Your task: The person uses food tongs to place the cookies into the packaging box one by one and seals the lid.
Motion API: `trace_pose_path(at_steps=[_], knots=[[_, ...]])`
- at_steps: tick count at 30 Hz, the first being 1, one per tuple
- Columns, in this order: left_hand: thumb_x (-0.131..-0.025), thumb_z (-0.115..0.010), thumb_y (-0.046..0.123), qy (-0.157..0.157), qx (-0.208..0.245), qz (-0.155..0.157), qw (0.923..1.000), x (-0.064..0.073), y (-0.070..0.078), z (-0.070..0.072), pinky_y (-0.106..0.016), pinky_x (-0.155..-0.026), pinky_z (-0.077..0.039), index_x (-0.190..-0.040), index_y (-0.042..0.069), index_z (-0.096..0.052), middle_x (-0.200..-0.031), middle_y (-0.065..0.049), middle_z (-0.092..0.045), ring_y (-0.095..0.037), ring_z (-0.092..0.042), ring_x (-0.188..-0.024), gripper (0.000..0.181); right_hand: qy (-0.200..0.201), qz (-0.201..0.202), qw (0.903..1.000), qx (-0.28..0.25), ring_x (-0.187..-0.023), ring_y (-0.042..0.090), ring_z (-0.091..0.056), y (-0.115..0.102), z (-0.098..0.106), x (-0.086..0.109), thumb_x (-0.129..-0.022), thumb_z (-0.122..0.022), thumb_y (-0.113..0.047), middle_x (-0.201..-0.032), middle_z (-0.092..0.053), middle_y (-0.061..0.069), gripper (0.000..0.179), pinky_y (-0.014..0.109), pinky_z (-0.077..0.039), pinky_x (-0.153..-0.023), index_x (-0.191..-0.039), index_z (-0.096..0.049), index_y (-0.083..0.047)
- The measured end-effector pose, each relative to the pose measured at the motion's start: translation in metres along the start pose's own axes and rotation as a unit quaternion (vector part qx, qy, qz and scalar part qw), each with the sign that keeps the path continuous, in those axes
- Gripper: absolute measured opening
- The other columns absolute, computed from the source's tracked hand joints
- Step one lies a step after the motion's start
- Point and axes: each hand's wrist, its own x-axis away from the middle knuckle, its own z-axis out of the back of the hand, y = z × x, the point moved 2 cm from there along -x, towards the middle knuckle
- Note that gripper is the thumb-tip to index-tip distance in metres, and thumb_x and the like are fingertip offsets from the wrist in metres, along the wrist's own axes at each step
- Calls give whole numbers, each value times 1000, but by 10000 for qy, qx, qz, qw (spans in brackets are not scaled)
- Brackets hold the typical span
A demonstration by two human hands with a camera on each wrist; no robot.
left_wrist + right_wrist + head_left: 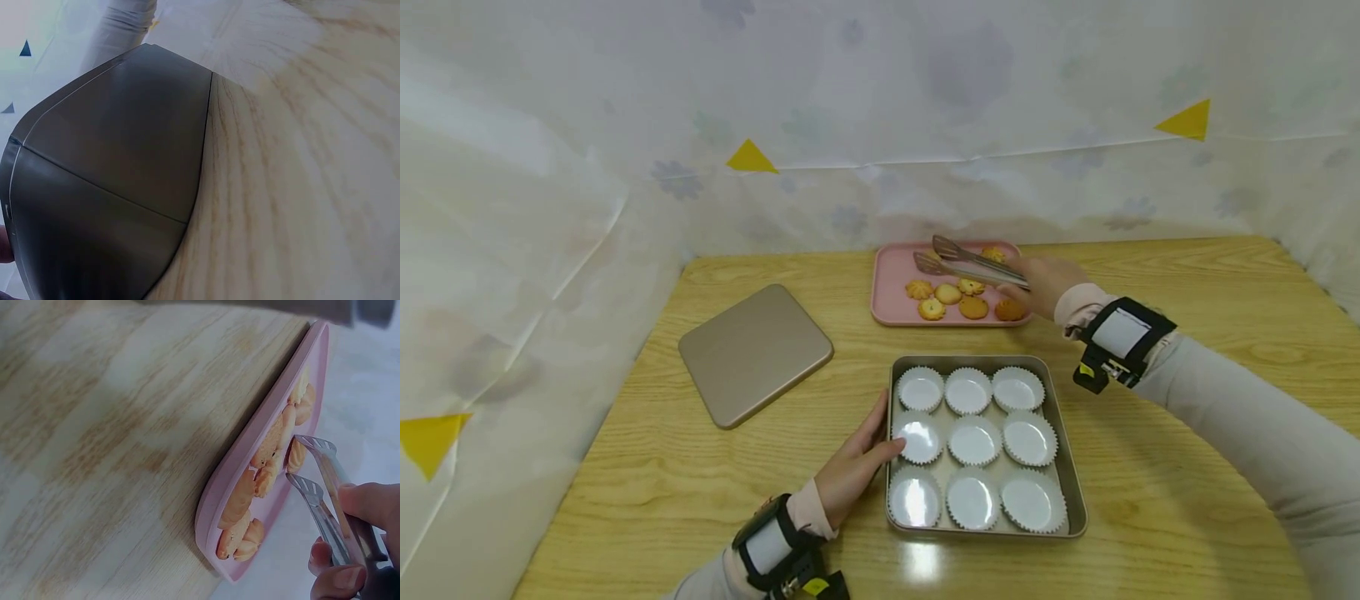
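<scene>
My left hand [852, 468] grips the left rim of a square metal baking pan [970, 361], thumb over the edge and fingers along the outer wall. Inside the pan sit several white fluted paper cups [974, 441] in rows. My right hand [1047, 282] holds metal tongs [327, 523] over a pink tray [891, 287] at the back of the table. Between the tongs' spread tips in the right wrist view lies a cookie [296, 455]; whether the tips touch it I cannot tell. Several other cookies [973, 307] lie on the tray. The left wrist view shows the pan's outer wall [119, 125].
A flat, gold-brown metal lid or tray [756, 354] lies at an angle on the left of the wooden table [647, 467]. White patterned sheeting [850, 83] with yellow triangles hangs behind the table and along its left side.
</scene>
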Motion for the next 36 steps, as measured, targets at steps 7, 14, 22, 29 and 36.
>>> trace_pose_path(at_steps=[7, 14, 22, 29, 36], knots=[[-99, -50, 17, 26, -6, 14, 10000, 0, 0, 0, -50, -120, 0, -157, 13, -4, -163, -10, 5, -27, 9, -148, 74, 242, 212, 9991, -260, -65, 25, -56, -2, 7, 18, -93, -65, -20, -85, -67, 17, 40, 42, -46, -59, -123, -60, 6], [-99, -51, 18, 66, -36, 44, 10000, -1, 0, 0, -51, -120, 0, -157, 14, -5, -163, -10, 4, -28, 9, -148, 74, 287, 328, 9982, -414, -67, 24, -57, -1, 15, 39, -93, -65, -18, -91, -69, 17, 36, 42, -47, -61, -120, -62, 6], [-98, -50, 14, 60, -40, -109, 9999, -3, -1, -2, -49, -120, 1, -157, 10, -5, -163, -11, 3, -27, 7, -148, 74, 603, 532, 9962, -331, -64, 17, -54, -3, 24, 68, -91, -67, -18, -89, -69, 12, 34, 36, -43, -58, -118, -63, 2], [-99, -50, 15, 42, -58, -111, 9999, -3, 1, -1, -49, -120, 0, -157, 11, -4, -163, -11, 3, -27, 8, -148, 74, 920, 758, 9927, -194, -64, 15, -53, -12, 30, 94, -86, -72, -15, -96, -70, 17, 43, 37, -44, -57, -123, -61, 5], [-99, -50, 16, 47, -44, -78, 9999, -3, 1, -2, -49, -120, -1, -157, 12, -5, -163, -11, 3, -27, 7, -148, 74, 1264, 1114, 9857, -14, -58, 7, -42, -22, 34, 115, -85, -74, -17, -84, -67, 7, 40, 28, -37, -52, -119, -64, 2]])
